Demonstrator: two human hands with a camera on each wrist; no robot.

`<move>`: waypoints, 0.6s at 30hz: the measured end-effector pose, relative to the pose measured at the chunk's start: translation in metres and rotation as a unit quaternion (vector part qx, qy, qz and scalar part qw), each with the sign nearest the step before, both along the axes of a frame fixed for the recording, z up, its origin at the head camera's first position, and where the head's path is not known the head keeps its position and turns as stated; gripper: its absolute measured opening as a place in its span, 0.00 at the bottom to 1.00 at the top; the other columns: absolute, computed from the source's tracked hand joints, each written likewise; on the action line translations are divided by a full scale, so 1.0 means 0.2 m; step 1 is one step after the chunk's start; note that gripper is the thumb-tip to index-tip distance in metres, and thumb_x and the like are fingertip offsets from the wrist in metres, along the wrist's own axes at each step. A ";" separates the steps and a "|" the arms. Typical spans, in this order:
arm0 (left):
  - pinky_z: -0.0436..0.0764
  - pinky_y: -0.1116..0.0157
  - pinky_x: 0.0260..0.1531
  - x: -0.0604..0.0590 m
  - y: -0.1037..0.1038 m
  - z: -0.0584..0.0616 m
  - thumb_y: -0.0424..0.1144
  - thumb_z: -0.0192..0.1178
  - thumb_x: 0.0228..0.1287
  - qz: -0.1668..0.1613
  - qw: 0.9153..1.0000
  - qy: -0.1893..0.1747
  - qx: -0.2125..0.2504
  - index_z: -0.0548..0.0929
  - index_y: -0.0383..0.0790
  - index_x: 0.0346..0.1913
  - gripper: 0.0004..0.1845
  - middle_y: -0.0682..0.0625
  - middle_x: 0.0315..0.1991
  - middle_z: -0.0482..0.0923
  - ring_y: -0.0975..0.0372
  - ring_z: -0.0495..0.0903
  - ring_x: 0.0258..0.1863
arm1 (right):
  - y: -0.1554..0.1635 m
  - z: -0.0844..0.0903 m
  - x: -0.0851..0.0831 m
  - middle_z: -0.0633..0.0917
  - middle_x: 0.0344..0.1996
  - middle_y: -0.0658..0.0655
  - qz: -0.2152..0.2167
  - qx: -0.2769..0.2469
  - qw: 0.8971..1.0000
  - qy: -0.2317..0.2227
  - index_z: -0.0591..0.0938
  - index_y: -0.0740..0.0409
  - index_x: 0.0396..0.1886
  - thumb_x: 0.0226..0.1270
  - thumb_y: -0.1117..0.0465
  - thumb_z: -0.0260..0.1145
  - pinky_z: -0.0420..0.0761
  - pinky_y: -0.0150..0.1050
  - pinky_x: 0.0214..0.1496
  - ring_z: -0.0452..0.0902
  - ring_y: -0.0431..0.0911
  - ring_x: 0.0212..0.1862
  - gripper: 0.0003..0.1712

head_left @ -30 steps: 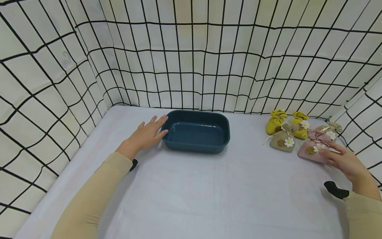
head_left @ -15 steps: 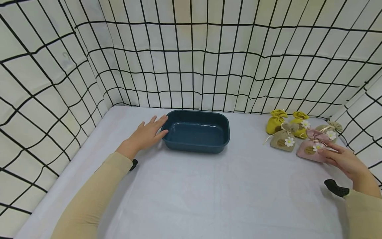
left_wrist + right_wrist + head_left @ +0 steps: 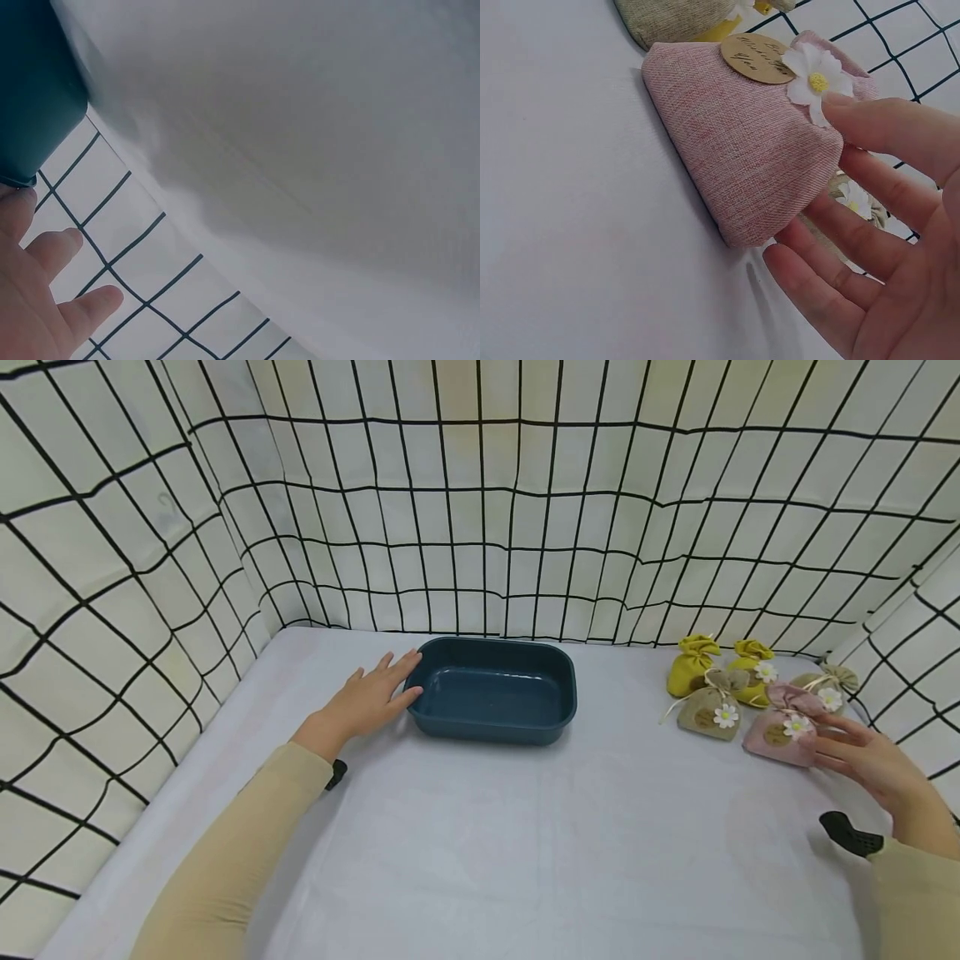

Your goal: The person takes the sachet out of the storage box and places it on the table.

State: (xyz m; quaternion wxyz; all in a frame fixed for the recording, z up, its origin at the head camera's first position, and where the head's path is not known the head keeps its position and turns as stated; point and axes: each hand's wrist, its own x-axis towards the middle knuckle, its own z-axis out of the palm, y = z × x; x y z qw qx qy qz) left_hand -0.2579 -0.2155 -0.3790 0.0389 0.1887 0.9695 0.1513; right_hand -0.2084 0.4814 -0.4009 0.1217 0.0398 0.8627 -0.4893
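Observation:
My left hand (image 3: 371, 695) lies flat on the white table with straight fingers against the left end of an empty dark teal tray (image 3: 491, 732). The left wrist view shows that tray's corner (image 3: 34, 82) beside my fingers (image 3: 71, 244). At the right, my right hand (image 3: 862, 758) is open, its straight fingers touching the right side of a pink fabric pouch (image 3: 772, 741) with a white daisy and a round tag. Close up, the pink pouch (image 3: 742, 165) lies on the table and my right hand's fingers (image 3: 877, 127) reach to the daisy.
Behind the pink pouch sit two yellow pouches (image 3: 692, 664) (image 3: 752, 685) and two khaki ones (image 3: 708, 717) (image 3: 825, 681). Grid-patterned cloth walls (image 3: 480, 527) enclose the table (image 3: 525, 843) on three sides.
The pink pouch has shifted slightly to the left under my right hand's fingers. The left hand and the tray have not moved.

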 end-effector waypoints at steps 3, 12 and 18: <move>0.44 0.31 0.71 0.00 0.00 0.01 0.54 0.46 0.83 0.001 1.000 -0.002 0.000 0.48 0.43 0.84 0.37 0.45 0.83 0.45 0.44 0.42 0.81 | 0.02 0.00 0.02 0.79 0.50 0.31 0.000 -0.051 0.998 0.033 0.55 0.60 0.81 0.82 0.60 0.59 0.81 0.23 0.41 0.76 0.20 0.42 0.36; 0.43 0.33 0.72 0.00 0.01 0.05 0.55 0.48 0.82 0.006 1.000 -0.016 -0.008 0.49 0.44 0.84 0.38 0.45 0.83 0.46 0.44 0.42 0.81 | -0.02 0.08 0.06 0.82 0.46 0.27 0.001 -0.148 0.984 0.102 0.75 0.33 0.57 0.81 0.67 0.56 0.80 0.21 0.40 0.81 0.25 0.43 0.20; 0.47 0.35 0.73 0.00 0.01 0.10 0.59 0.48 0.80 0.021 0.999 -0.029 -0.003 0.51 0.46 0.84 0.39 0.42 0.81 0.53 0.43 0.47 0.80 | -0.17 0.20 0.05 0.80 0.50 0.26 0.055 -0.026 0.986 0.156 0.74 0.38 0.63 0.84 0.63 0.53 0.77 0.18 0.44 0.78 0.23 0.48 0.17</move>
